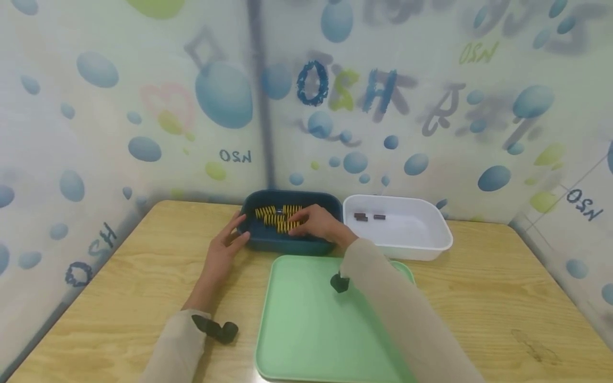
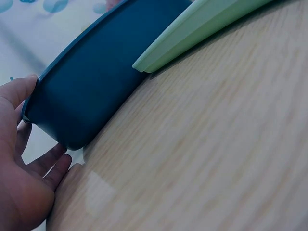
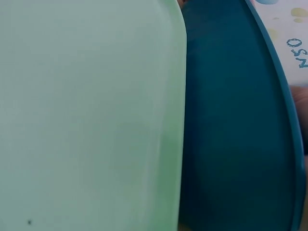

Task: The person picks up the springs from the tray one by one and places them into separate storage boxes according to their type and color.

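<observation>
A dark blue bin [image 1: 268,244] stands at the back of the wooden table, with several yellow coil springs [image 1: 274,219] inside. My left hand [image 1: 223,247] holds its left end. In the left wrist view the thumb [image 2: 26,86] lies on the rim and lower fingers reach the outer wall. My right hand [image 1: 318,222] reaches into the bin over the right side. Its thumb and fingertips are bent around the end of a spring in front; I cannot tell whether they pinch it. In the right wrist view the bin's outer wall [image 3: 236,115] hides the springs.
Right beside the bin stands a white bin [image 1: 407,234] with a few short dark cylinders [image 1: 361,217]. A light green tray [image 1: 306,319] lies in front of both bins, under the right forearm. Behind the wooden table [image 1: 498,298] hangs a patterned curtain [image 1: 297,138].
</observation>
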{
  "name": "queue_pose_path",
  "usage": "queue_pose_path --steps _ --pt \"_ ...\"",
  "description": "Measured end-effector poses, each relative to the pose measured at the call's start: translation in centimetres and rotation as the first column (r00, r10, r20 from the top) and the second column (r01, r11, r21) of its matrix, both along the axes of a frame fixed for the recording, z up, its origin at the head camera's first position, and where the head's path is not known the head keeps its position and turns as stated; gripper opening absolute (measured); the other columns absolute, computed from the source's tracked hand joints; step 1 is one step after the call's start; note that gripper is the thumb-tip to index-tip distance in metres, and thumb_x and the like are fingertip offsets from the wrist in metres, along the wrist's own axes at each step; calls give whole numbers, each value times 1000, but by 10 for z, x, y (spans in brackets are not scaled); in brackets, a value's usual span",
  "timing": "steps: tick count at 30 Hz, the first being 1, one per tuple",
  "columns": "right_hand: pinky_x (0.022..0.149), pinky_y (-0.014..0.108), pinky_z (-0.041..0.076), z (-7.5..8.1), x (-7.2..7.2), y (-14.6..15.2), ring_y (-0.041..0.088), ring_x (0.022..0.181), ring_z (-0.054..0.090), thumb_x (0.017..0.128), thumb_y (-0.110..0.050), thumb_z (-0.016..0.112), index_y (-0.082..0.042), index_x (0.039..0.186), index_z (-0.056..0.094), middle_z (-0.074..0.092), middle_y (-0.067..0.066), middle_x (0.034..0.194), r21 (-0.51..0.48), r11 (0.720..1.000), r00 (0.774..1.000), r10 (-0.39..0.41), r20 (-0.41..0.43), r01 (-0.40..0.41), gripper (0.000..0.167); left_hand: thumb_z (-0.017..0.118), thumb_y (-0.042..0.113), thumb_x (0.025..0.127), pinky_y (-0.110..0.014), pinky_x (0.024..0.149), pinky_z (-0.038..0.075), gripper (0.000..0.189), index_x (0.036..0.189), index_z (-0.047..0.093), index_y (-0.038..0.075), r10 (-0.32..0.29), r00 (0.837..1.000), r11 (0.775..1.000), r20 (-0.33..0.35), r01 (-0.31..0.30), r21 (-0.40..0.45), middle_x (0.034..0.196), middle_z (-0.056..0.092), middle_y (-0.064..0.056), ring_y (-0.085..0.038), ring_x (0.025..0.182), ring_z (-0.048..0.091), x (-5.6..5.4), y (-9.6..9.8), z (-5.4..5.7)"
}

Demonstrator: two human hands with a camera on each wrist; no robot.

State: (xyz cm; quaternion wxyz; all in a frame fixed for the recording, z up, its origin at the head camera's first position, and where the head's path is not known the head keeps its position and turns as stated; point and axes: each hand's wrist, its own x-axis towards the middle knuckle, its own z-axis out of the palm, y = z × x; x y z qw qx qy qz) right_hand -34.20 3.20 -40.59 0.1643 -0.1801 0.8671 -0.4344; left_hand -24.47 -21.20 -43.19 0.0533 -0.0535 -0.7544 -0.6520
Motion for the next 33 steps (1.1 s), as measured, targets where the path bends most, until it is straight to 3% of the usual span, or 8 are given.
queue_pose_path --steps 6,10,17,33 --pt "78 29 51 2 0 -2 14 78 65 79 -19 80 -12 113 71 68 -1 103 44 999 1000 2 -14 -1 35 58 21 97 -37 105 36 53 146 40 13 1 1000 1000 -10 -1 8 157 21 9 -29 133 37 -10 -6 -16" --pt "82 30 50 3 0 -4 12 88 62 79 -23 80 -14 111 72 68 -3 105 91 996 999 0 -43 4 35 58 25 97 -32 103 38 54 146 41 14 2 999 1000 -43 -3 -9 156 22 10 -28 132 39 -13 -7 -22" --pt "89 31 47 2 0 -7 12 102 58 78 -28 81 -17 111 73 67 -5 112 169 986 995 12 -99 5 36 58 25 97 -24 98 41 53 146 42 12 2 997 1000 -74 -3 -24 156 23 7 -31 131 39 -13 -8 -25" --pt "90 31 47 1 1 -10 13 101 59 77 -29 82 -19 108 74 69 -6 110 236 972 987 40 -153 -3 33 58 23 97 -21 98 41 53 146 41 11 -8 998 1000 -61 9 7 157 22 3 -30 132 38 -11 -7 -23"
